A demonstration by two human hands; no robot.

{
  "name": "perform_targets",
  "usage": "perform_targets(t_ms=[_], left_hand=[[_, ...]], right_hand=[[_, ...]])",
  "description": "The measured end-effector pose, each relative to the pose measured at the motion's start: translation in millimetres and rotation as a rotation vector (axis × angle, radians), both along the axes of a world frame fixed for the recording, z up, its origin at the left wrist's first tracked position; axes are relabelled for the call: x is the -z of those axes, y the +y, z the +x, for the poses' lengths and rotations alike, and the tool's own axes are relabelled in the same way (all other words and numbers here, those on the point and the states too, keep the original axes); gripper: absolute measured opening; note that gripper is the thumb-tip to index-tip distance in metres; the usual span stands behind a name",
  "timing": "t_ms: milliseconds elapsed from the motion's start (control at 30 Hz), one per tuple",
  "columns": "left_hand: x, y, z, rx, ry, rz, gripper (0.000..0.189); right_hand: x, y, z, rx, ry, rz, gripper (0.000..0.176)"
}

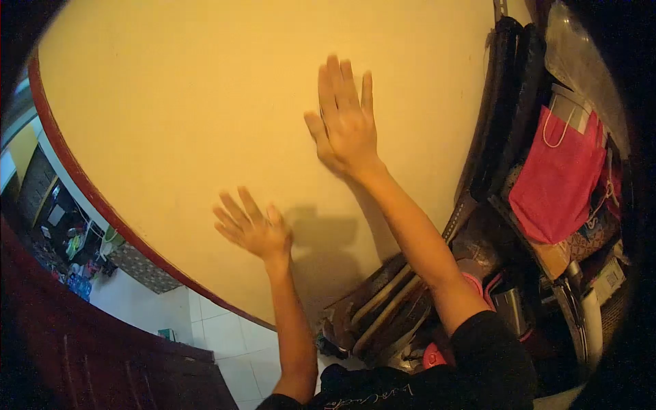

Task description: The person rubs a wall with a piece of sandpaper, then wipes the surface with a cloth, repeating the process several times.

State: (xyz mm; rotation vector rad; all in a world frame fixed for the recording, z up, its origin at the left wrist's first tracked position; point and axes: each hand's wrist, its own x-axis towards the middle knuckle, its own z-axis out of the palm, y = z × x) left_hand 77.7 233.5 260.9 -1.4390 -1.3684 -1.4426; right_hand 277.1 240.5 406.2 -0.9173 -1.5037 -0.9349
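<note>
Both of my arms reach up in front of a plain yellow wall. My right hand is the higher one, its palm toward the wall and its fingers stretched upward, holding nothing. Lower and to the left, my left hand is spread with its fingers apart, also with nothing in it. A shadow falls on the wall between the two forearms.
On the right, a pink bag with a white cord handle hangs among stacked items beside dark upright padding. A metal cup sits below. To the left, a dark red door and a doorway show a white tiled floor.
</note>
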Motion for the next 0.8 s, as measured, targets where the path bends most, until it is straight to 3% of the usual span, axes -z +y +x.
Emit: perform_targets(t_ms=[100, 167, 400, 467, 567, 733, 800], left_hand=[[76.3, 3.6, -18.2, -0.041, -0.044, 0.003, 0.061], [110.2, 5.2, -31.3, -0.052, -0.029, 0.016, 0.06], [126.6, 11.9, -40.2, -0.137, 0.02, 0.056, 0.059], [125.7, 12.9, -40.3, -0.154, 0.033, 0.074, 0.06], [121.7, 8.4, -37.2, -0.168, 0.033, 0.08, 0.06], [123.4, 9.1, -41.4, -0.139, 0.034, 0.08, 0.06], [122.9, 9.3, -36.1, -0.17, 0.012, 0.056, 0.06]], right_hand=[[64.0, -4.3, 4.3, -0.029, -0.04, -0.146, 0.072], [78.5, -3.8, 13.4, 0.102, -0.101, -0.195, 0.073], [-74.8, 12.7, 5.7, 0.069, 0.034, 0.065, 0.071], [-82.3, 13.6, 7.3, 0.087, 0.049, 0.134, 0.071], [-29.8, 2.5, 3.6, 0.053, 0.037, -0.044, 0.074], [134.2, -3.1, 5.7, 0.028, 0.027, -0.262, 0.078], [134.1, -4.3, 12.0, 0.068, 0.025, -0.277, 0.079]])
